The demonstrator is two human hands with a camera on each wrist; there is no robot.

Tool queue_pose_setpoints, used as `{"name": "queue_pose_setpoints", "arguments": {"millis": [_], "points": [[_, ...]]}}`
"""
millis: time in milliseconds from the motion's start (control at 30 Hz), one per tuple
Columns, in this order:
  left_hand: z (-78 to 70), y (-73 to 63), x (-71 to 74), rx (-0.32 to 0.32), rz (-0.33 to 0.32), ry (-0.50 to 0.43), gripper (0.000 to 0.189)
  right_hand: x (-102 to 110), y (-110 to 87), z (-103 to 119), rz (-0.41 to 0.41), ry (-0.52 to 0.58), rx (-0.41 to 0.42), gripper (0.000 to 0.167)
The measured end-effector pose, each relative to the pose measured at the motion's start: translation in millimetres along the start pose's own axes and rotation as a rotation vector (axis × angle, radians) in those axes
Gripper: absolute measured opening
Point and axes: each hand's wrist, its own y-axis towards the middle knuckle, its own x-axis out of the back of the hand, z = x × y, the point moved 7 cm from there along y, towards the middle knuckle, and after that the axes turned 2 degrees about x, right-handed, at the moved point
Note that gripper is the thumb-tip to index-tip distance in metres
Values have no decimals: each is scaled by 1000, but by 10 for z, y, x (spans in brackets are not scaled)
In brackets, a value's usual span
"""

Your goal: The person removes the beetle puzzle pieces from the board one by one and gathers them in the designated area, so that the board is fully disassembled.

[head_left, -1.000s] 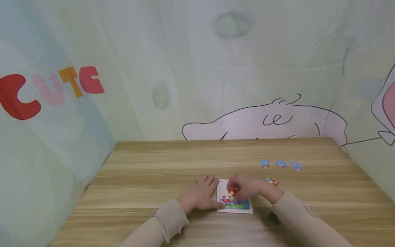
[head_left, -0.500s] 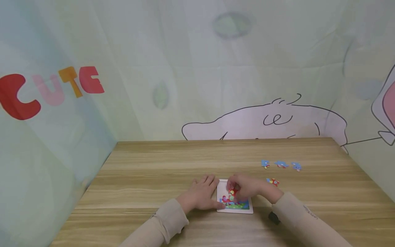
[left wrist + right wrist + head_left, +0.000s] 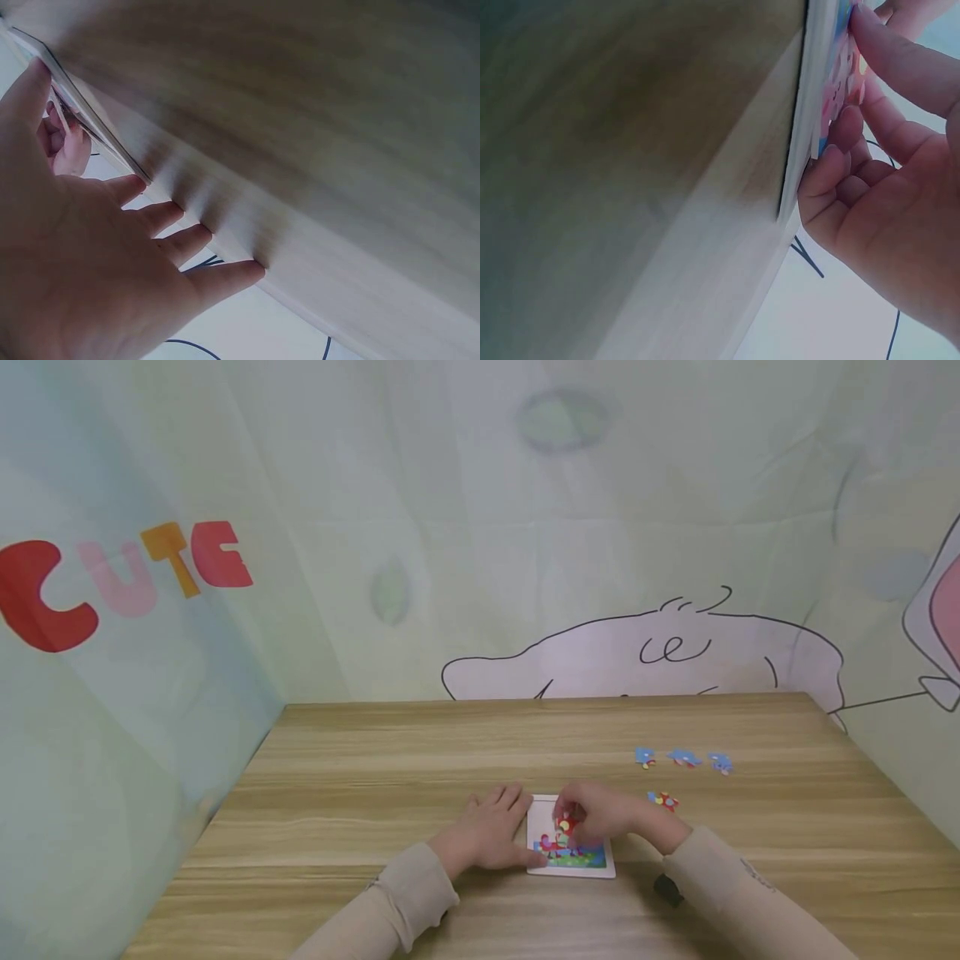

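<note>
Red puzzle piece point(image 3: 567, 825) sits between curled right fingers point(image 3: 845, 129).

Three puzzle pieces point(image 3: 684, 759) lie behind another piece point(image 3: 663, 802), right of the board point(image 3: 542, 817).

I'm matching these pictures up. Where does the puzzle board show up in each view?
Head: puzzle board low, right of centre, flat on the table.
Left wrist: upper left, a slanting strip seen nearly edge-on.
Right wrist: top, right of centre, nearly edge-on, cut off by the top edge.
Shared landmark: the right hand, at the board in all three.
</note>
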Motion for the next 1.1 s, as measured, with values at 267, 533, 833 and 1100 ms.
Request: {"name": "queue_pose_setpoints", "arguments": {"millis": [267, 533, 833, 1100], "points": [[10, 19, -16, 1, -6, -14, 94, 4, 2, 25, -14, -31, 46, 22], [9, 19, -16, 4, 10, -18, 93, 17, -23, 24, -1, 1, 59, 22], [-4, 5, -5, 8, -1, -15, 94, 32, -41, 63, -1, -58, 78, 17], [7, 20, -22, 8, 4, -10, 94, 31, -35, 79, -10, -95, 81, 19]]}}
